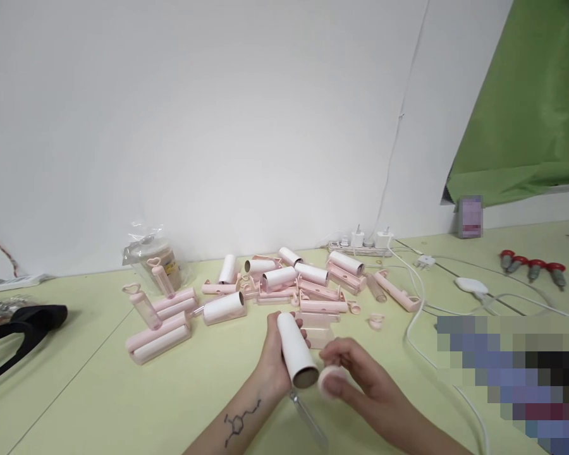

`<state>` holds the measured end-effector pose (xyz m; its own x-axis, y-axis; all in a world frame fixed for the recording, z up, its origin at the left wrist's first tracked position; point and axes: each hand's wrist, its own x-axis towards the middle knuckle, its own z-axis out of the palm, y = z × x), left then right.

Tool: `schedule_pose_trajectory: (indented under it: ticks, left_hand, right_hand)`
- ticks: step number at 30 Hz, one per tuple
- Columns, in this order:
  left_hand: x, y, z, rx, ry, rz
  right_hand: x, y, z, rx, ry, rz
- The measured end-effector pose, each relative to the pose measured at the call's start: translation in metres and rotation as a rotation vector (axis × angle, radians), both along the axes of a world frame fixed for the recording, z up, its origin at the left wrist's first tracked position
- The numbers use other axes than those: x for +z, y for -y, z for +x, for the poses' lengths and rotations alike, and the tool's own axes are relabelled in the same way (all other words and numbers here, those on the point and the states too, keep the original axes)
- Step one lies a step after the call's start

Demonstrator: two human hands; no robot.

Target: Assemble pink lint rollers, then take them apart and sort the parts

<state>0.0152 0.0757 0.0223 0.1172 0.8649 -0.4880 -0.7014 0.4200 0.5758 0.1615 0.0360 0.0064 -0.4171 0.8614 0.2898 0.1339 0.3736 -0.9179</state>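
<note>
My left hand (271,361) is closed around a white lint-roller refill roll (294,344), tilted so that its open cardboard end faces me. Close to that end, my right hand (363,376) pinches a small pale pink round cap (329,383) between thumb and fingers. The cap is beside the roll's rim; whether they touch I cannot tell. Below the roll lies a slim clear piece (309,422) with a shiny tip. Beyond my hands are several loose white rolls (224,308) and pink roller casings (322,306). A small pink end piece (376,321) sits to the right.
At left stand two pink rollers with heart-shaped loops (145,308) on pink-and-white bodies (161,341). Behind them is a plastic-bagged roll (164,259). A power strip (360,249) lies along the wall; white cables (420,303) run down the right. Red-handled tools (535,265) lie far right, a black strap (28,335) far left.
</note>
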Motion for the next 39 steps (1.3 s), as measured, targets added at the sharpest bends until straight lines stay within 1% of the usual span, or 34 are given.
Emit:
schedule_pose_trajectory:
  ticks: [1, 3, 5, 6, 8, 11, 13, 16, 18, 21, 23, 26, 30, 31, 32, 33, 35, 36, 37, 39]
  left_hand:
    - [-0.001, 0.001, 0.002, 0.001, 0.011, -0.034]
    - [-0.001, 0.006, 0.008, 0.005, 0.032, -0.093]
    - [0.000, 0.011, 0.014, -0.004, 0.067, -0.126]
    - [0.001, 0.013, 0.017, -0.022, 0.093, -0.133]
    - [0.003, 0.017, 0.021, -0.078, 0.154, -0.140]
    - [0.005, 0.020, 0.024, -0.144, 0.229, -0.137]
    - [0.006, 0.021, 0.024, -0.159, 0.226, -0.106]
    - [0.008, 0.021, 0.024, -0.106, 0.187, -0.061]
    - [0.009, 0.021, 0.023, -0.068, 0.158, -0.081]
    - [0.010, 0.020, 0.022, -0.052, 0.111, -0.111]
    - [0.010, 0.020, 0.021, -0.038, 0.115, -0.093]
    - [0.009, 0.021, 0.020, -0.062, 0.165, -0.062]
    - [0.012, 0.026, 0.019, -0.216, 0.208, -0.057]
    - [0.013, 0.027, 0.019, -0.249, 0.233, -0.058]
    - [0.014, 0.028, 0.018, -0.264, 0.256, -0.057]
    - [0.016, 0.029, 0.016, -0.249, 0.270, -0.050]
    - [0.020, 0.030, 0.009, -0.151, 0.249, -0.017]
    - [0.022, 0.030, 0.003, -0.094, 0.225, 0.009]
    - [0.025, 0.031, -0.004, -0.044, 0.211, 0.035]
    - [0.029, 0.032, -0.020, 0.019, 0.223, 0.074]
  right_hand:
    - [-0.001, 0.003, -0.002, 0.033, 0.020, 0.073]
    - [-0.004, 0.008, -0.006, 0.026, 0.047, 0.276]
    - [-0.007, 0.009, -0.007, -0.056, 0.055, 0.461]
    - [-0.007, 0.009, -0.007, -0.104, 0.060, 0.526]
    - [-0.007, 0.008, -0.007, -0.165, 0.059, 0.585]
    - [-0.005, 0.008, -0.007, -0.139, 0.049, 0.557]
    - [-0.004, 0.009, -0.008, -0.098, 0.042, 0.545]
    - [-0.003, 0.010, -0.008, -0.077, 0.043, 0.589]
    - [-0.003, 0.011, -0.009, -0.081, 0.055, 0.564]
    - [-0.003, 0.011, -0.012, -0.070, 0.082, 0.496]
    - [-0.003, 0.010, -0.014, -0.085, 0.095, 0.507]
    - [-0.003, 0.007, -0.014, -0.141, 0.112, 0.596]
    - [0.000, 0.007, -0.014, -0.207, 0.216, 0.859]
    - [0.002, 0.007, -0.015, -0.203, 0.253, 0.916]
    - [0.006, 0.007, -0.016, -0.169, 0.290, 0.953]
    - [0.011, 0.007, -0.017, -0.114, 0.318, 0.965]
    - [0.022, 0.002, -0.018, -0.031, 0.305, 0.897]
    - [0.029, -0.005, -0.017, -0.035, 0.275, 0.830]
    - [0.035, -0.014, -0.014, -0.068, 0.254, 0.757]
    - [0.046, -0.039, -0.006, -0.198, 0.301, 0.624]
